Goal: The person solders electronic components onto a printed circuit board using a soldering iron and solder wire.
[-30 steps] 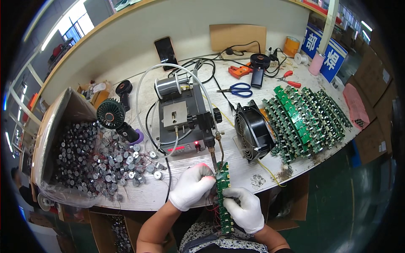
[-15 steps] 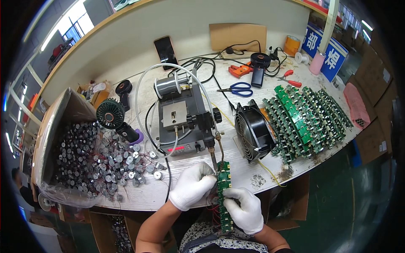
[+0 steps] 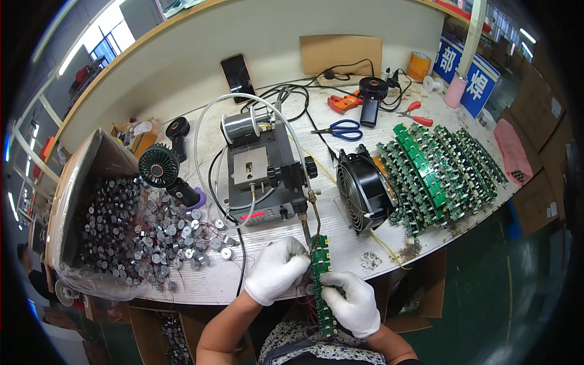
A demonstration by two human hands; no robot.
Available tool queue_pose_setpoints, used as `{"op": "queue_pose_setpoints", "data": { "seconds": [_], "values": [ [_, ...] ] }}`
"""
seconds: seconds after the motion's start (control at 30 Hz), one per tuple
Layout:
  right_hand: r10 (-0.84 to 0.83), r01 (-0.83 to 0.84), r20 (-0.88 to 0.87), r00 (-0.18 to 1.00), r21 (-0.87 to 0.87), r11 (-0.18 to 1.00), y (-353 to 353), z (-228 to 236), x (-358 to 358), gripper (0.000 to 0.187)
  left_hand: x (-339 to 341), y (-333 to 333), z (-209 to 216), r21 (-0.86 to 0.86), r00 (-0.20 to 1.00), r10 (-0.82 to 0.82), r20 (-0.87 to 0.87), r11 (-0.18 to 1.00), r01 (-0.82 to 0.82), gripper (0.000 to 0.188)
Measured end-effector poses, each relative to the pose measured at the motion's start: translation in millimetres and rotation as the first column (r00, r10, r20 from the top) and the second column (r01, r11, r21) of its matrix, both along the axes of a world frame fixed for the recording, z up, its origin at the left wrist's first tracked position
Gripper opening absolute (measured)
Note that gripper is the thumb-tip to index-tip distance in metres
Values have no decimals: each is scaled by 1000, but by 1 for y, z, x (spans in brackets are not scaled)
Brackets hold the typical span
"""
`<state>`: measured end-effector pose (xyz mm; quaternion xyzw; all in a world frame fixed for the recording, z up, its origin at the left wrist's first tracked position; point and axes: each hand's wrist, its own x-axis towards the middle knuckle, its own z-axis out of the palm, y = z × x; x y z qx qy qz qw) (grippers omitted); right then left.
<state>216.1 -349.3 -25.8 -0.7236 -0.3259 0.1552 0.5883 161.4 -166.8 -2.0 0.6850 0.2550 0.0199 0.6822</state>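
A long green circuit board strip (image 3: pixel 322 263) runs from the table edge toward my lap. My right hand (image 3: pixel 351 302), in a white glove, is closed on the strip's right edge. My left hand (image 3: pixel 277 269), also gloved, has its fingers pinched beside the upper left edge of the strip; what they hold is hidden. Just above the strip's far end comes down the soldering iron (image 3: pixel 305 224), with a thin solder feed tube (image 3: pixel 316 213) beside it. Red wires (image 3: pixel 308 307) hang along the strip's left side, below my left hand.
A soldering station (image 3: pixel 255 176) with a solder spool (image 3: pixel 240 126) stands in front. On the left, small round motors (image 3: pixel 176 234) spill from a plastic-lined box (image 3: pixel 67 207). Rightward are a black fan (image 3: pixel 365 191) and stacked circuit boards (image 3: pixel 438 176). Blue-handled scissors (image 3: pixel 345 129) lie behind.
The circuit board strip has shifted slightly toward me. My left hand has moved a little down and left with its fingers still pinched; the right keeps its hold.
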Motion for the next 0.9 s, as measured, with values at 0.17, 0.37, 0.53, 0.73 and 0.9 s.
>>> {"op": "queue_pose_setpoints", "data": {
  "seconds": [0.17, 0.37, 0.53, 0.73, 0.9],
  "values": [
    [-2, 0, -95, 995, -24, 1000, -1, -3, -2, 21, -2, 0, -6, -32, 1000, -1, 7, 999, 1, 15],
    [3, -7, -122, 992, -37, 999, -1, -2, 1, 22, -5, 0, -5, -99, 1000, 16, -11, 995, -17, 15],
    [6, -10, -205, 979, -22, 1000, -1, 2, 1, 23, -8, -5, -2, -193, 996, 79, -31, 978, -83, 14],
    [-9, 6, -245, 969, -13, 1000, 2, 0, 0, 23, -15, -7, -7, -239, 992, 121, 28, 965, -111, 13],
    [-29, 21, -245, 969, -36, 999, 5, -1, -2, 21, -20, -5, -8, -224, 991, 124, 42, 968, -111, 13]
  ]
}}
